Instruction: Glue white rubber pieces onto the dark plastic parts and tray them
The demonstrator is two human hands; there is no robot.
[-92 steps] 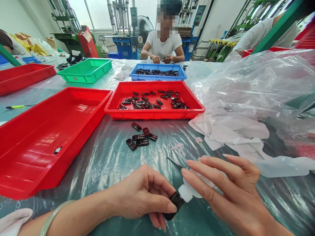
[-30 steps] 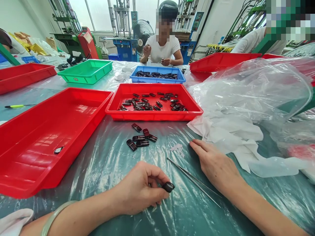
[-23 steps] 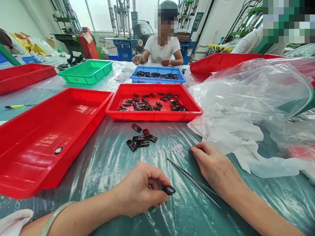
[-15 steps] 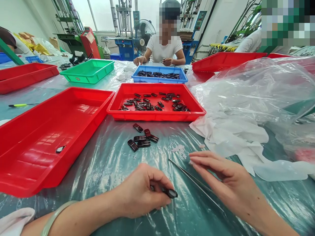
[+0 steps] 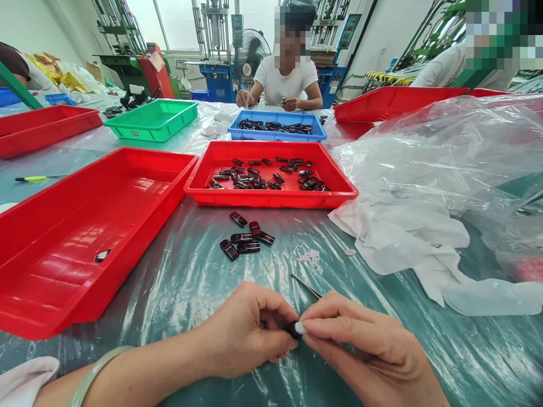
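Note:
Pinched in my left hand [image 5: 250, 333] is a small dark part [image 5: 292, 329], mostly hidden by the fingers. My right hand [image 5: 360, 345] has its fingertips together against the end of that part. A whitish spot shows at those fingertips; I cannot tell whether it is a small piece or a nail. Metal tweezers [image 5: 306, 286] lie on the table, their rear part covered by my right hand. Beyond them is a scatter of tiny whitish bits [image 5: 311, 259]. Several glossy dark pieces [image 5: 248, 247] lie in a loose group ahead of my left hand.
A red tray [image 5: 271, 199] with many dark pieces stands ahead, a blue tray [image 5: 278, 135] behind it. At left, another red tray [image 5: 127, 226] holds one small piece [image 5: 102, 256]. Crumpled clear plastic [image 5: 432, 152] and white sheets [image 5: 394, 243] spread at right. A person [image 5: 286, 79] sits opposite.
My right hand has moved left and toward me, from beside the tweezers to the part in my left hand, and its fingers have closed there. My left hand stays put.

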